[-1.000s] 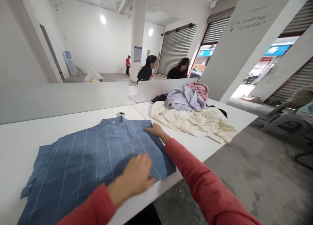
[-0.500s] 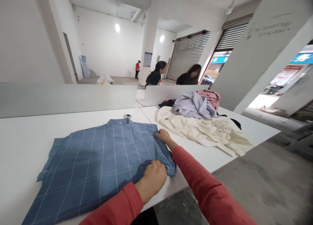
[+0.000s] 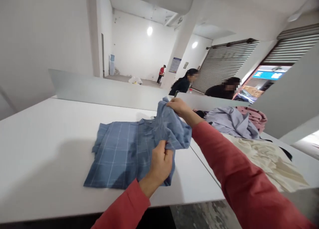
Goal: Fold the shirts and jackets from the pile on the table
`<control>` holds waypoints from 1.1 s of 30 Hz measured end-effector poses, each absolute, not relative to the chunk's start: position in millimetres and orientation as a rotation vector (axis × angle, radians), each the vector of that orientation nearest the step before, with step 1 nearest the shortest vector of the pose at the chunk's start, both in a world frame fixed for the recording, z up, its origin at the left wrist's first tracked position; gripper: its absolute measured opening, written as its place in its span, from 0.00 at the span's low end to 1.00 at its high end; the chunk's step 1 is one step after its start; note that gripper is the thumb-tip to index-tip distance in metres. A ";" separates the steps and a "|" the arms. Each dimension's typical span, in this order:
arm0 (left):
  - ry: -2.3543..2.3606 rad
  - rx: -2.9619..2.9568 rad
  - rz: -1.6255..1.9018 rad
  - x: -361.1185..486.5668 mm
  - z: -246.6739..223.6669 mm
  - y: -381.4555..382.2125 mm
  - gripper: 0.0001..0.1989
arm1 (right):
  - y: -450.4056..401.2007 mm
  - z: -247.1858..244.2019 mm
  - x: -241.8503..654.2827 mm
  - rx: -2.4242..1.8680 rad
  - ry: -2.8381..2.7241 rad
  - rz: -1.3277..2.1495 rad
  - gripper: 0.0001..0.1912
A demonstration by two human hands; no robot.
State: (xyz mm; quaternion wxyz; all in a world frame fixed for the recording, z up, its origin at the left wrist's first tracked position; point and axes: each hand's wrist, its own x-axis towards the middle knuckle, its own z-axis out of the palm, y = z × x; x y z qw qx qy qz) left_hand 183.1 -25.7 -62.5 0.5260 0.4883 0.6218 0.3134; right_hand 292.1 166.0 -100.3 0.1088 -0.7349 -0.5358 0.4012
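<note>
A blue shirt [image 3: 119, 152] with a white window-check pattern lies on the white table [image 3: 50, 149], its collar toward the far side. Its right part is lifted off the table and bunched up between my hands. My right hand [image 3: 179, 106] is closed on the raised fabric near the shoulder, at the far side. Nearer to me, my left hand [image 3: 161, 161] pinches the same raised part lower down, thumb on top. The lifted cloth hangs over toward the right and hides part of the shirt beneath.
On the right of the table is a heap of clothes: a cream garment [image 3: 264, 156], a lavender one [image 3: 229, 121] and a pink one [image 3: 254, 117]. A frosted divider [image 3: 107, 91] runs along the back. Two people in dark clothes sit beyond it; another in red stands farther off.
Both hands have raised the shirt's right side from the table and brought it up and inward. The view has swung left, so the clothes heap appears farther right.
</note>
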 end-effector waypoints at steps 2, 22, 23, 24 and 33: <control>1.535 0.923 0.961 156.2 -56.7 -38.1 0.09 | 170.9 -92.7 238.7 -2.051 -1.640 1.235 0.04; 1.837 0.417 0.832 46.8 -45.5 -141.4 0.15 | 72.5 -136.3 110.7 -1.477 -2.024 1.672 0.11; 1.870 0.711 0.824 48.4 -42.4 -141.5 0.14 | 72.7 -132.0 125.1 -1.459 -2.078 1.602 0.13; 1.868 1.034 0.825 50.0 -40.9 -139.1 0.13 | 71.1 -129.0 138.6 -1.439 -2.151 1.519 0.15; 1.983 2.048 -0.242 35.8 -81.1 -107.9 0.16 | -7.5 -164.7 169.6 -1.204 -2.670 1.202 0.30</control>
